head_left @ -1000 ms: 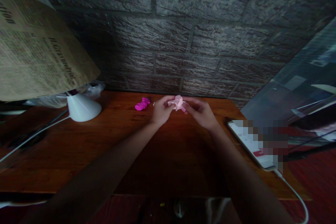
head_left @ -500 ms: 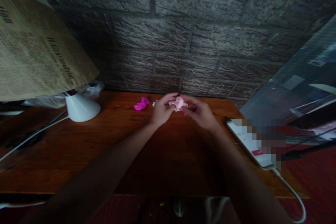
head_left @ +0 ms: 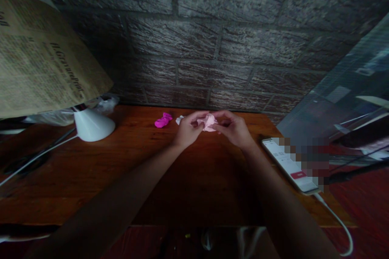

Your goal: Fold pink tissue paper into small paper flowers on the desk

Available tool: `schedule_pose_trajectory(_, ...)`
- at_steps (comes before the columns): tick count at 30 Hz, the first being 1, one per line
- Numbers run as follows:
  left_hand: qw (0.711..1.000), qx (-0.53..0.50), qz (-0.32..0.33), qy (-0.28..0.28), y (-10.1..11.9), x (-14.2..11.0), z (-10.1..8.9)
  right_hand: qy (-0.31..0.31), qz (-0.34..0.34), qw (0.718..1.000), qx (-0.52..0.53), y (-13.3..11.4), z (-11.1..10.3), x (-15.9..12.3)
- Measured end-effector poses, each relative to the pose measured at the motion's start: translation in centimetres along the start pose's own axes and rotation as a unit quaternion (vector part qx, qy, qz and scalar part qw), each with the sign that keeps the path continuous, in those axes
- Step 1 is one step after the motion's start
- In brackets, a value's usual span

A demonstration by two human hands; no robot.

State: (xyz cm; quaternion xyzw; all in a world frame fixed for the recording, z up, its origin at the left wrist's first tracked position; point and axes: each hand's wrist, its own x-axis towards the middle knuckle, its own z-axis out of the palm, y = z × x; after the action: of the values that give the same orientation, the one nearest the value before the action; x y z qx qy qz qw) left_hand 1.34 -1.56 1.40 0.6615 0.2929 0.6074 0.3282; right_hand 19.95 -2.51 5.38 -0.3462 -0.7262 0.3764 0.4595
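Pale pink between the pinching fingertips of the left hand [head_left: 189, 128] and right hand [head_left: 233, 128], the crumpled paper-like piece [head_left: 210, 122], over the wooden tabletop [head_left: 197, 182], looks light, soft and easily torn, best held at its outer folds.

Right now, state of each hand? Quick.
Left hand: closed, fingers gripping the pale pink piece.
Right hand: closed, holding the same piece from the other side.
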Motion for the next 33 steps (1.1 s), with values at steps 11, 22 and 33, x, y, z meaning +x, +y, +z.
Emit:
schedule_pose_trajectory(11,0.999,0.027,0.007,0.021,0.11,0.13,0.06,-0.016,-0.025,0.997,-0.077,0.47,-0.12,-0.06)
schedule_pose_trajectory(22,0.998,0.051,-0.008,0.025,0.35,0.04,-0.18,0.013,-0.041,0.99,-0.133,0.72,0.57,-0.18)
schedule_pose_trajectory(33,0.998,0.069,0.004,-0.001,0.46,0.03,-0.17,0.061,-0.019,0.991,-0.12,0.73,0.79,-0.19)
